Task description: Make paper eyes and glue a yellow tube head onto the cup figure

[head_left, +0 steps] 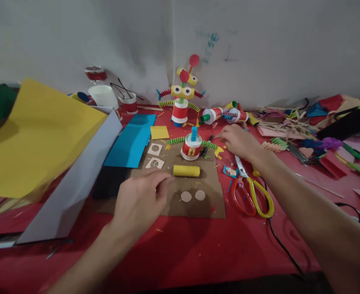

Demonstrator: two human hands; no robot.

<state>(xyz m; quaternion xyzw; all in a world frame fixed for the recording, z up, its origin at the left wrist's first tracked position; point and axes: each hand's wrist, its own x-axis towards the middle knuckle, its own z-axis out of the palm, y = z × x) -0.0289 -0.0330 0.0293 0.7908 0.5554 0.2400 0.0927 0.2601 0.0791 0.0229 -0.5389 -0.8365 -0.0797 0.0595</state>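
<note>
My left hand (pixel 144 194) hovers over the left part of the brown cardboard (pixel 209 206), fingers loosely curled, and I see nothing in them. Beside its fingertips lies a yellow paper tube (pixel 186 170). Two pale paper circles (pixel 186 197) lie flat nearer me. My right hand (pixel 236 141) reaches out over the red table, fingers apart and apparently empty, to the right of a paper-cup figure (pixel 191 147). That upside-down cup has green folded-paper arms and a blue folded strip on top. Close to my right hand are a dark pen (pixel 204 151) and scissors (pixel 253 194) with red and yellow handles.
Finished-looking cup figures (pixel 180 110) stand at the wall, with others lying on their sides (pixel 213 115). Blue paper (pixel 132 141), a phone-like black slab (pixel 110 182) and a box with yellow sheets (pixel 39 134) are left. Paper scraps (pixel 296 122) crowd the right. A cable (pixel 282 241) crosses the front.
</note>
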